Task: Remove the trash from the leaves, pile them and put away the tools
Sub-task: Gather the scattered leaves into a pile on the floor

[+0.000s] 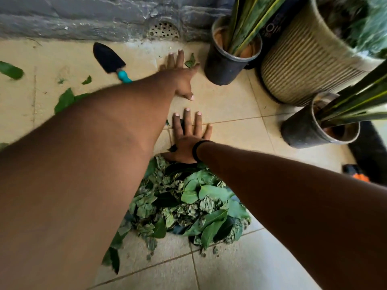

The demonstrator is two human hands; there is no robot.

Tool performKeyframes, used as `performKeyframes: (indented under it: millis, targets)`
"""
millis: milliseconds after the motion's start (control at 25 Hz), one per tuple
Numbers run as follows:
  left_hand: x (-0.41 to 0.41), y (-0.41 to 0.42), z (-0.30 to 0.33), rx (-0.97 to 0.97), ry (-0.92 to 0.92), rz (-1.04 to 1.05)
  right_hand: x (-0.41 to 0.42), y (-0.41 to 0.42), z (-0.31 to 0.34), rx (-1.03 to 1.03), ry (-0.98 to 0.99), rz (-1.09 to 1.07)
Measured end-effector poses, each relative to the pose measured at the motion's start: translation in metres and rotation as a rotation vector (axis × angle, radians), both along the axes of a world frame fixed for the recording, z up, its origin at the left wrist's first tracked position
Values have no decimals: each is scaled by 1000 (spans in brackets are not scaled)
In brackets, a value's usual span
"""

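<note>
Leaf pile (188, 206): near centre on the tiled floor (240, 264), between both forearms.
Right hand (188, 141): flat, fingers spread, pressing the floor at the pile's far edge.
Small pot (318, 126): right, beside a ribbed planter (303, 59).
Left hand (180, 74): farther, fingers straight, touching a stray leaf (191, 62) near a dark pot (226, 63).
Trowel (111, 60): far left, lying by the wall.

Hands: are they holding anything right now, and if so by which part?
Nothing is held. The left hand reaches flat toward a loose leaf by a pot; the right hand lies spread on the tile at the leaf pile edge.
</note>
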State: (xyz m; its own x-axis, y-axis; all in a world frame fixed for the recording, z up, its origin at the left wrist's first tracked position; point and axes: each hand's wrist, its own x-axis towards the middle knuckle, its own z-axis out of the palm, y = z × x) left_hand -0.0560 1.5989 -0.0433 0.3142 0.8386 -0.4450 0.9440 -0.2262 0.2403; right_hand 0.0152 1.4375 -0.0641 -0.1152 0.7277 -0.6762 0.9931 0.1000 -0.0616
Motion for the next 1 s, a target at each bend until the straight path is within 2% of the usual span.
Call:
performKeyframes:
  millis: [160,280,400,560,680,760,840,920,1000]
  targets:
    - [7,20,10,-50,102,-77,0,1,-4,2,6,2]
    - [9,-2,11,67,97,-131,0,6,1,-43,30,-31]
    - [-9,-47,12,215,-18,-62,2,5,1,-33,24,-39]
    - [-60,-135,14,340,-257,63,0,3,3,13,26,-22]
    - [-101,-189,24,188,-505,159,6,2,4,56,30,-30]
    - [-136,-210,39,96,-564,283,6,1,0,80,35,-18]
    - [-176,-220,49,79,-445,414,6,1,-3,109,37,-2]
    - [-215,-230,48,-17,-109,441,8,1,-6,141,23,4]
    - [-240,-241,40,-148,205,351,6,6,-6,161,25,-14]
